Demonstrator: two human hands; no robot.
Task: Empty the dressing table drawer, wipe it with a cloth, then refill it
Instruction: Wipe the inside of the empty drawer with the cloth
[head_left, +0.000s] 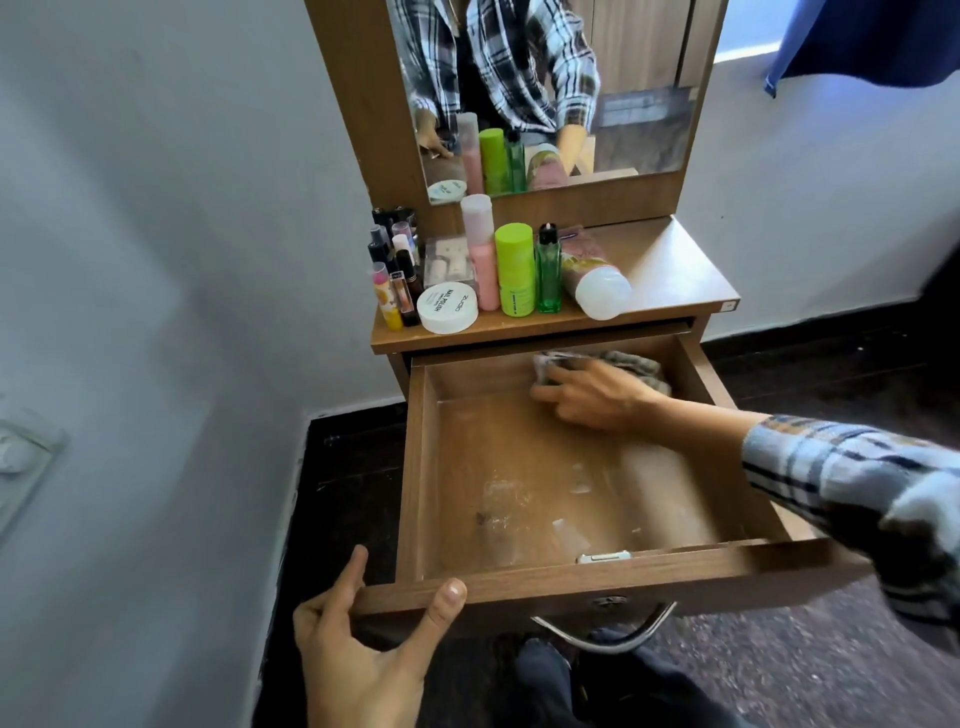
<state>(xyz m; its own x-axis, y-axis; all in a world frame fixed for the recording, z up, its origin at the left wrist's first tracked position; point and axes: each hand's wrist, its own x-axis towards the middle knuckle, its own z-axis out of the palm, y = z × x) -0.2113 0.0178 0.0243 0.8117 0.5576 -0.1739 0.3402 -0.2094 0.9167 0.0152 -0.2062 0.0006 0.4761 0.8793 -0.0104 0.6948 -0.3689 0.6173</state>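
Head view: our right hand (592, 397) presses a cloth (631, 364) flat-fingered into the drawer (519, 467) while our left hand (363, 639) pinches its front edge.

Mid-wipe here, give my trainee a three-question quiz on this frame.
1. True or false: the drawer still holds bottles.
2. What does the right hand press on? A) grey cloth B) white nail polish remover tub C) green bottle
3. Where does the left hand grip?

Key: 1 false; 2 A, at the drawer's back; 3 the drawer's front left corner.
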